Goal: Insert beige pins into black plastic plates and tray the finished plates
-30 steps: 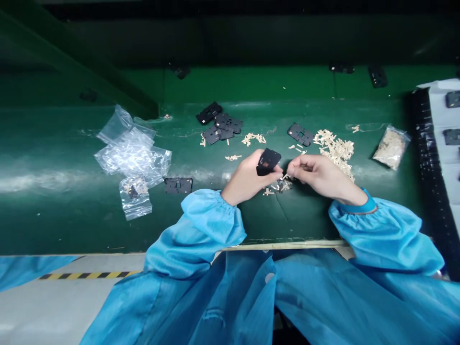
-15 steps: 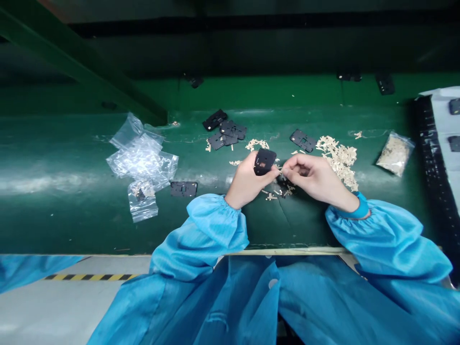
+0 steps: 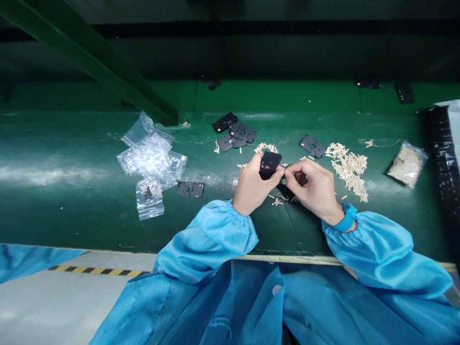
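Observation:
My left hand (image 3: 250,186) is closed around a flat black plastic plate (image 3: 270,163) with a cut-out, tilted up off the table. Thumb and forefinger of my right hand (image 3: 312,184) pinch together at the left thumb tip; what lies between them is too small to make out. Small cream-coloured strips (image 3: 276,200) lie beneath the hands beside a dark part that is mostly hidden. A larger pile of cream strips (image 3: 348,167) is right of my right hand. One more black plate (image 3: 312,146) rests just behind it.
Stacked black plates (image 3: 237,134) lie at the back, and a single plate (image 3: 190,189) sits left. Clear zip bags (image 3: 149,155) are heaped farther left. A filled bag (image 3: 408,164) lies right, near a black-edged tray (image 3: 445,158). A green beam (image 3: 118,81) slants over the back left.
My right hand has moved in against my left hand, its fingertips now meeting the left thumb. The plate stays in my left hand. The whole view has shifted slightly.

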Demonstrator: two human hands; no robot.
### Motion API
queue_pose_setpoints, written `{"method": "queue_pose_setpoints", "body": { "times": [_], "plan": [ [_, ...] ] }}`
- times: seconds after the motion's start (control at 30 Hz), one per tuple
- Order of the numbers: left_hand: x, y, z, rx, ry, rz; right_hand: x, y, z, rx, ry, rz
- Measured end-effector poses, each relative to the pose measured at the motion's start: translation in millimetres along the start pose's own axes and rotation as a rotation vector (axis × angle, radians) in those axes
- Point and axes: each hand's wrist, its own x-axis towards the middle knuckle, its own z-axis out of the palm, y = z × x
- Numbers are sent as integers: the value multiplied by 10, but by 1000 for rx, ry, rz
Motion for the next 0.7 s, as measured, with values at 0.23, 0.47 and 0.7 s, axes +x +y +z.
{"method": "queue_pose_setpoints", "body": {
  "times": [0.23, 0.47, 0.7],
  "plan": [
    [24, 8, -19, 99, 36, 33, -7, -4, -8, -44, -43, -88],
    [1, 34, -39, 61, -12, 41, -18, -8, -25, -42, -22, -33],
    [51, -17, -79, 169, 65, 77, -6, 11, -54, 9, -46, 7]
  ]
}}
